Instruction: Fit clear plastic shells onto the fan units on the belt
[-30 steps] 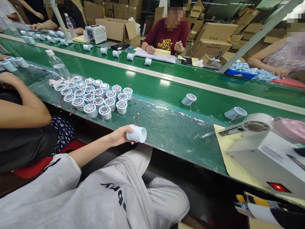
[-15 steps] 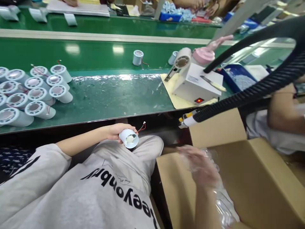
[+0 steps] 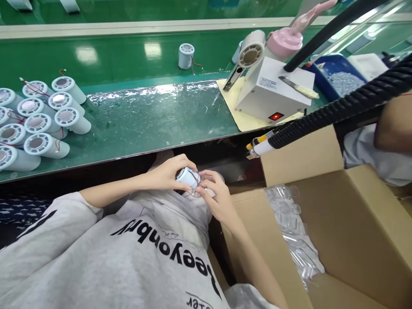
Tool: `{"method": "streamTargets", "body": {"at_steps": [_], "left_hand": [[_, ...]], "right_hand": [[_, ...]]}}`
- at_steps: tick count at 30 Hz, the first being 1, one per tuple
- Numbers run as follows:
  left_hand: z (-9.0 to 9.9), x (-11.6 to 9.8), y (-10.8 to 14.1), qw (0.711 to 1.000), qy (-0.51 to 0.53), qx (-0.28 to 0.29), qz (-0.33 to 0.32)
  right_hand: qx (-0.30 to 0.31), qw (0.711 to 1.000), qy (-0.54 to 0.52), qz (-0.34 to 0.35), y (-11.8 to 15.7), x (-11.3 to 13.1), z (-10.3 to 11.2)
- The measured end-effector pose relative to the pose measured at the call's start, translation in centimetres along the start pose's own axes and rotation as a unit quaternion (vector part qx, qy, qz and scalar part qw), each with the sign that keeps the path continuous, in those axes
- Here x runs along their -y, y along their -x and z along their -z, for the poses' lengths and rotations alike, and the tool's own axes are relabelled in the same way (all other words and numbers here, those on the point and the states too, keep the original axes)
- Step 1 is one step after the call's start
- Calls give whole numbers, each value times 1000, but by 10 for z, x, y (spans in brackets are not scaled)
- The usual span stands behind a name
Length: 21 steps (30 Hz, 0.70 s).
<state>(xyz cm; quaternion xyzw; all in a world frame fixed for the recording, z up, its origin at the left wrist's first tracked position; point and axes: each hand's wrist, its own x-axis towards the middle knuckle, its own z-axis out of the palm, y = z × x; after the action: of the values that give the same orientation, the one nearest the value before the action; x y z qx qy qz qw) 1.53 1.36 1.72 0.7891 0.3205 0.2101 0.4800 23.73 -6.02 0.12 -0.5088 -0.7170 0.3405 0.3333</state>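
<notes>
Above my lap, my left hand [image 3: 175,172] grips a light blue cylinder [image 3: 188,177] with red and black wires along its side. Facing it from the right, my right hand [image 3: 215,192] has its fingers closed on a clear plastic piece [image 3: 198,179] that meets the cylinder's right end. The fingers partly cover this piece, so its full shape is unclear. Several similar cylinders [image 3: 37,143] lie and stand grouped on the green bench at the left.
A cardboard box [image 3: 337,231] at the right holds clear plastic parts [image 3: 294,231]. A black hose [image 3: 341,94] crosses above it. On the bench [image 3: 144,124] sit a white device [image 3: 273,90], a pink-topped bottle [image 3: 285,40] and a lone cylinder [image 3: 186,56].
My right hand has come left from the box to the cylinder with a clear piece. The cylinder in my left hand has turned, its wires now along its side. The view has shifted slightly.
</notes>
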Motion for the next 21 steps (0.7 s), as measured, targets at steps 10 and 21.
{"method": "streamTargets", "body": {"at_steps": [10,21], "left_hand": [[-18,33,4,998,21,-32,-40],[-17,16,5,962,258,42,84]], "right_hand": [[-79,990,-99,-68,5,3,-3],[-35,980,-196,-26,5,-11,7]]}}
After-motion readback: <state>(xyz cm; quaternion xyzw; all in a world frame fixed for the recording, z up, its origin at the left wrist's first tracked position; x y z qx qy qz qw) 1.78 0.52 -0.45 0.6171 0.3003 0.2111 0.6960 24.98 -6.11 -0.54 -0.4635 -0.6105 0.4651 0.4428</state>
